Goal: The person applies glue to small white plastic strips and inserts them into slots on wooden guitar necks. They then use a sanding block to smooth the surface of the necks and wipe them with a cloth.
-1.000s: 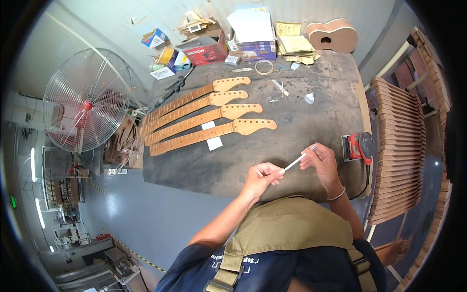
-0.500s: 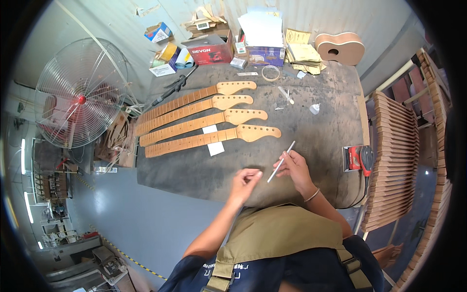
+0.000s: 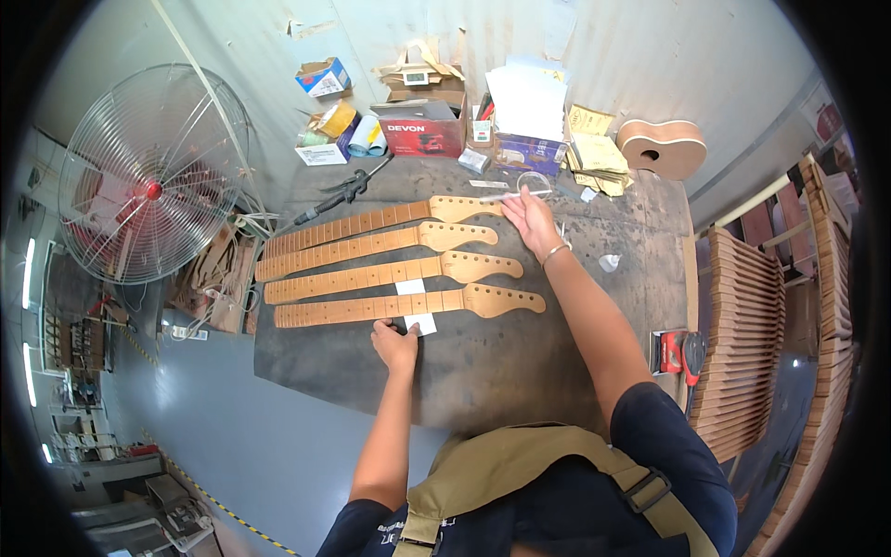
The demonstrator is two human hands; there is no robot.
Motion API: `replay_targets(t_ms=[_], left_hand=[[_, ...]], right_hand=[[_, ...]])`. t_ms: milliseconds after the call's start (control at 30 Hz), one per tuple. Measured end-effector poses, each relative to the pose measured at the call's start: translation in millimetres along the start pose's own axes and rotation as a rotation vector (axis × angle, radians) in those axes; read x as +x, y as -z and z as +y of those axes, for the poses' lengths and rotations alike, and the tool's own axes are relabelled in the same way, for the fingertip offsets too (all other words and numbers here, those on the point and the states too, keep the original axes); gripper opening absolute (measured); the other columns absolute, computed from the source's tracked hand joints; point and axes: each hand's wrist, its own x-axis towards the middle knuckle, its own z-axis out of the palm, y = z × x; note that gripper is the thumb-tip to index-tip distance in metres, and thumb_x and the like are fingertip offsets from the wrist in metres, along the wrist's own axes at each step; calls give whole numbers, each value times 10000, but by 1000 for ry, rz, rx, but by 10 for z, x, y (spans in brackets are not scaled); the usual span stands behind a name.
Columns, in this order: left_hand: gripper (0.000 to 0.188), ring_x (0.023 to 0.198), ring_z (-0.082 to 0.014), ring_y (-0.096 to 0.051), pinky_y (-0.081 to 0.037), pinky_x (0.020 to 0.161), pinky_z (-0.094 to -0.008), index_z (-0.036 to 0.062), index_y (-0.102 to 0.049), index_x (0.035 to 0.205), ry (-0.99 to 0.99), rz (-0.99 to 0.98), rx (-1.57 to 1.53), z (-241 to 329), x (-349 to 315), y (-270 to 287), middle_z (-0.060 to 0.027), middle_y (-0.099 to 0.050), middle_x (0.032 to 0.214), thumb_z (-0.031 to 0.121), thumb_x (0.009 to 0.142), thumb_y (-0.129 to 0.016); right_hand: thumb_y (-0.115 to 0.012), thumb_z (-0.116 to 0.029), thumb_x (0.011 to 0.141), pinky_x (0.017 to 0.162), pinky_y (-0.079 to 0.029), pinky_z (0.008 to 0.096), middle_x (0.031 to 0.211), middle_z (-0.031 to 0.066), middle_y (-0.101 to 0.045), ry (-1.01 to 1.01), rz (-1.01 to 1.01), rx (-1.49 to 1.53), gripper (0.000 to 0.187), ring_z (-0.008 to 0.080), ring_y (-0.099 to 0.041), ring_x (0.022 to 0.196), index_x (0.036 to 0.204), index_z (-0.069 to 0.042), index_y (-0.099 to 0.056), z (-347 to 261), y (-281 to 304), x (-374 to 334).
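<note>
Guitar necks (image 3: 376, 311), several of them, lie side by side on the dark worktable (image 3: 520, 371), their headstocks toward the right. My left hand (image 3: 396, 347) is at the near edge of the closest neck, thumb and fingers apart. Its thumb is beside a white paper (image 3: 422, 323) that lies partly under the two nearest necks. Stretched toward the back, my right hand (image 3: 531, 223) pinches a thin white stick (image 3: 501, 197). This stick lies across the view just above the farthest headstock (image 3: 455, 208), in front of a tape ring (image 3: 535, 179).
A red-and-black sander (image 3: 677, 353) sits at the table's right edge, beside racks of wooden pieces (image 3: 733, 343). Boxes (image 3: 422, 130), yellow paper packets (image 3: 599, 158) and a small guitar body (image 3: 661, 148) line the back. A large fan (image 3: 153, 190) stands left.
My right hand has moved from the near side of the table to the far headstocks, carrying the white stick. My left hand has moved left to the nearest neck. The view has shifted.
</note>
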Motion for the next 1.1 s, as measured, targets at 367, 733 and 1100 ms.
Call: replay_targets(t_ms=[367, 733, 1100], left_hand=[[696, 1181, -456, -561, -497, 1001, -521, -13, -532, 1169, 7, 124, 256, 146, -84, -10, -266, -581, 1226, 245, 723, -1001], [767, 1187, -470, -651, -559, 980, -552, -15, -452, 1253, 234, 7, 333, 186, 55, 0, -276, -645, 1258, 267, 762, -969], [303, 831, -134, -673, -556, 684, -319, -10, -736, 1051, 342, -389, -161, -643, -156, 262, -37, -732, 888, 121, 838, -906]], right_hand=[[-715, -82, 955, 865, -556, 439, 1048, 149, -707, 780, -96, -1126, 275, 329, -695, 974, 1224, -38, -682, 483, 143, -218], [-712, -135, 907, 921, -477, 470, 1119, 119, -612, 1054, -18, -1883, 269, 334, -578, 1131, 1173, -108, -740, -161, -145, 709], [-708, -171, 913, 923, -450, 451, 1106, 77, -665, 1163, -188, -1937, 230, 295, -593, 1115, 1133, -119, -752, -120, 37, 675]])
